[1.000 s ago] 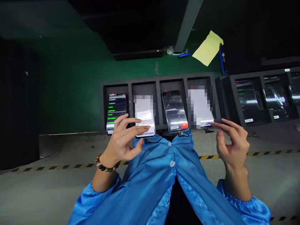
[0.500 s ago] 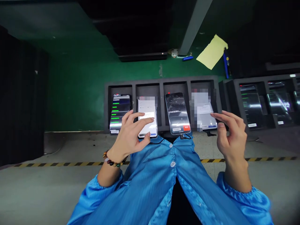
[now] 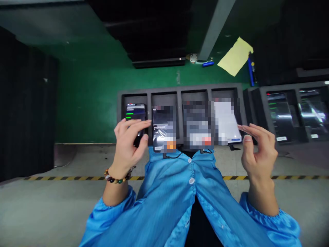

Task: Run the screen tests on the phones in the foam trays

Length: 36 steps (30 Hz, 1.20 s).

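Observation:
Several smartphones lie in the compartments of a dark foam tray [image 3: 149,90]. My left hand [image 3: 131,139] hovers over the leftmost phone [image 3: 135,111], fingers apart and holding nothing; it hides that phone's lower part. Just right of its fingertips is the second phone [image 3: 159,132], its screen dark with an orange patch. The third phone [image 3: 196,120] is mostly blurred out and shows a red patch. At the right edge of the fourth phone [image 3: 226,118], which has a white screen, my right hand [image 3: 258,145] is open, its fingertips at or just beside the edge.
A second tray [image 3: 295,137] with more phones stands to the right. On the green table [image 3: 84,103] lie a yellow paper [image 3: 235,56], a blue pen [image 3: 250,72] and a small blue object [image 3: 208,64]. Black cables [image 3: 176,156] hang at the phones' lower ends.
My left hand has moved left, off the second phone and over the first. The second phone's screen has turned from white to dark. My right hand stays beside the fourth phone.

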Tool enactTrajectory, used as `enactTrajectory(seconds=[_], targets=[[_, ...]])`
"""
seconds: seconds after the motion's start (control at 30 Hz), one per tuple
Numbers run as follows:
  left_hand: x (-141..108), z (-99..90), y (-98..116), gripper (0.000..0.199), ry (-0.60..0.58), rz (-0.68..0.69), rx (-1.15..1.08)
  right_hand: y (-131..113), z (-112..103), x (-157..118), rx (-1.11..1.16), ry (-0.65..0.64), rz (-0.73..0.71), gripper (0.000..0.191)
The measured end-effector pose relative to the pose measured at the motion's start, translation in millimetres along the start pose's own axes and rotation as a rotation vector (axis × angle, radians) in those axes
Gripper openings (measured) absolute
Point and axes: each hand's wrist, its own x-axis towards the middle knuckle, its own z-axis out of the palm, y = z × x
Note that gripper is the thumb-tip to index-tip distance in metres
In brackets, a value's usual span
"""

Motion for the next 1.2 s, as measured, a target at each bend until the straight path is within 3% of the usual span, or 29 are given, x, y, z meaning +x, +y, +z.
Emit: enactTrajectory(seconds=[0.1,0.27,0.37,0.63,0.87,0.97,1.1,1.2], targets=[[-7,-16.4,-23,0.026,0.117,-0.123,0.02,2,-1,-9,-0.019,0.054,-0.022,0.031],[-20,-24.2,-68,0.04,-0.036,-0.149,0.085,4,5,-11,0.025,0.093,-0.048,0.034],[-19,-18.0,-84,0.051,-0.029,-0.191,0.091,1,8,-8,0.047,0.097,-0.081,0.037],[-15,-12.0,-105,0.055,0.008,-0.139,-0.001,-27,19,-9,0.06,-0.028,-0.132,0.035],[-10,-8.5,-114,0.056,0.047,-0.127,-0.061,-67,32,-3,0.161,-0.153,-0.302,0.032],[-6,-5.1,-118,0.054,0.05,-0.118,-0.08,-69,29,-11,0.161,-0.166,-0.321,0.024],[-3,1.4,-126,0.055,0.068,-0.132,-0.13,-58,18,-36,0.059,-0.108,-0.229,0.008],[-2,5.1,-129,0.057,0.082,-0.155,-0.177,-58,16,-56,-0.009,-0.155,-0.197,0.012]])
